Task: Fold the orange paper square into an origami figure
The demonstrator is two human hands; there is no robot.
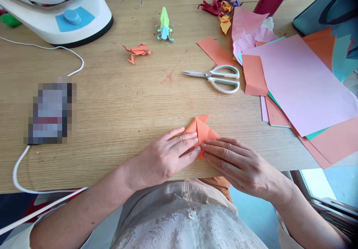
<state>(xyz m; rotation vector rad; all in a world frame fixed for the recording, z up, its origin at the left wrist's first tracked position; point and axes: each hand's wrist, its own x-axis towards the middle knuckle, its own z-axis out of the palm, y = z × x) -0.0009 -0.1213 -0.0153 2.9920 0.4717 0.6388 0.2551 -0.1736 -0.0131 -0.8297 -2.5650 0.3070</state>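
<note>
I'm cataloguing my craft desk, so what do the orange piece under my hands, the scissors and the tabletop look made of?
Orange folded piece: thin matte paper, holding sharp creases. Scissors: shiny metal blades, with white handles that look like plastic. Tabletop: pale wood grain, matte; solid or laminate, I can't tell.

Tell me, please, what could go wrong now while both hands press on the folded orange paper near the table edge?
1. The folded orange paper lies close to the table edge; a push from the left hand or right hand might slide it off.
2. The fingertips cover the crease, so it may set crooked.
3. The scissors lie just behind; a forward reach could touch the blades.
</note>
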